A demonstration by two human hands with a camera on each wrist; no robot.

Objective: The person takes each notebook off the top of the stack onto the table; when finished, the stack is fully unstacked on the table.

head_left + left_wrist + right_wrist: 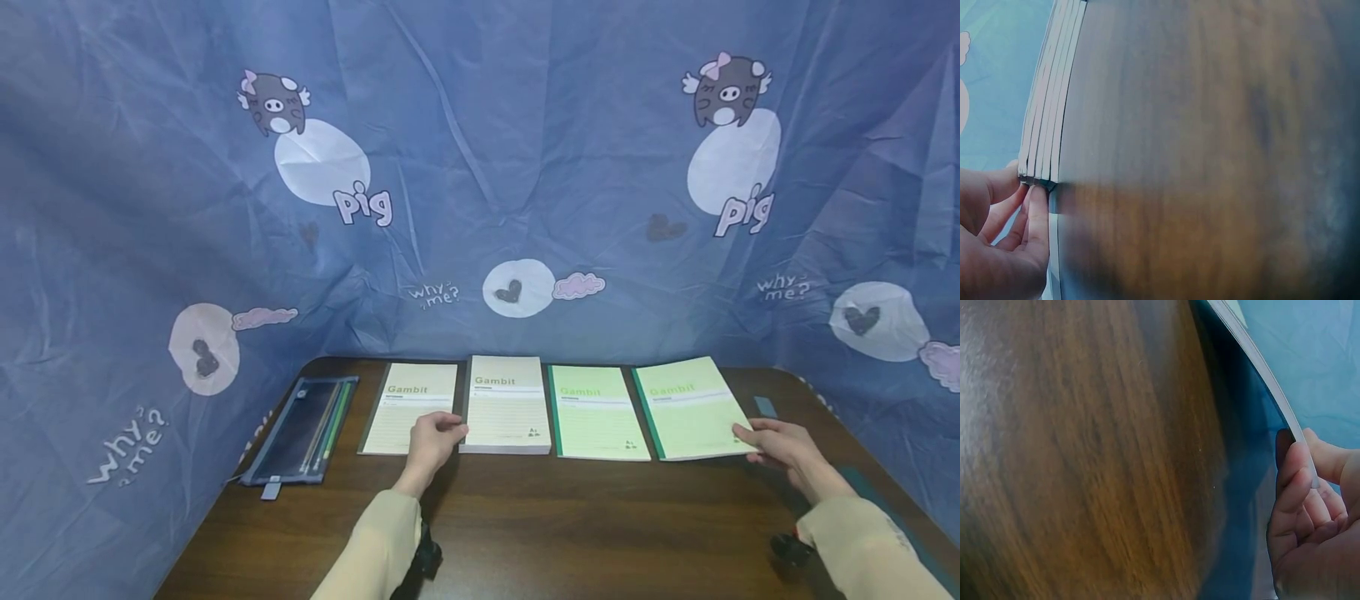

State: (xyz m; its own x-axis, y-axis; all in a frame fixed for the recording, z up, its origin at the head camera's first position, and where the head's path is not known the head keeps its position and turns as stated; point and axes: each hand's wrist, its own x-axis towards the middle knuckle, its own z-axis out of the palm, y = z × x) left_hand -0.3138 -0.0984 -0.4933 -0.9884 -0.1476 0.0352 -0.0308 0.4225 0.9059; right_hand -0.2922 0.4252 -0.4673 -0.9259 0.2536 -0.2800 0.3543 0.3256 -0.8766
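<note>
Blue-edged mesh zip pouch (294,442), pencil-like sticks (322,421) inside. White, grey-spined paper notebook (397,421) flat. Left hand (431,445): narrow pinch on near left corner of thick white, grey-spined notebook stack (507,412), likely steadying layers. Pale-green, green-spined notebook (598,423) flat. Right hand (787,450): pinching near right corner of rightmost lime-covered notebook (690,417), fingers beneath so corner clears brown wooden tabletop (600,525).

On the tabletop (570,533), a pencil case (281,442) was lying at the left end, and to the right of it came, side by side, a leftmost notebook (405,408), a notebook stack (506,417), a third notebook (596,425) and a rightmost notebook (690,425). The left hand (429,446) was at the stack's near left corner, the right hand (783,450) at the rightmost notebook's near right corner. Behind all this hung a cloth (465,233).
</note>
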